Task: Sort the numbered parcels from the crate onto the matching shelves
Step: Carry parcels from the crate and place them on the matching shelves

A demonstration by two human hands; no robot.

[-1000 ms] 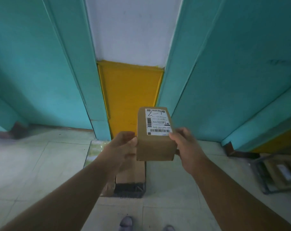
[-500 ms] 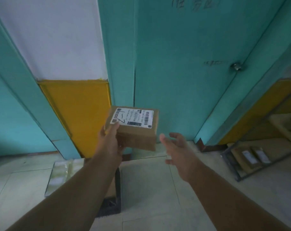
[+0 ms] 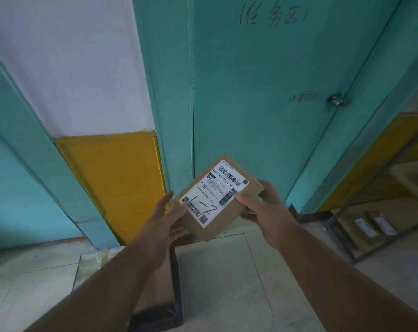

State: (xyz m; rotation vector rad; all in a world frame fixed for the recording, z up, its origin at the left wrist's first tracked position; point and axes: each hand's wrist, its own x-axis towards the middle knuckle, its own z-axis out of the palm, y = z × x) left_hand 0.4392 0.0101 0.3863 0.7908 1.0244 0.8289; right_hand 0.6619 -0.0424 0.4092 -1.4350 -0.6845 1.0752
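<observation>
Brown cardboard parcel (image 3: 221, 200), flat and tilted, held in mid-air before a teal door (image 3: 263, 92) above a tiled floor (image 3: 227, 271). White shipping label (image 3: 214, 194) facing up, marked by hand "1-7". Left hand (image 3: 166, 220): grip grasping the parcel's near left corner, thumb on the label's edge, fingers beneath. Right hand (image 3: 263, 208): grip grasping the parcel's right edge, thumb on top, fingers curled under. Dark crate (image 3: 176, 271) on the floor below the left forearm. Low metal shelf (image 3: 346, 240) at right, carrying labelled parcels (image 3: 370, 226). Round door knob (image 3: 337, 100) upper right.
</observation>
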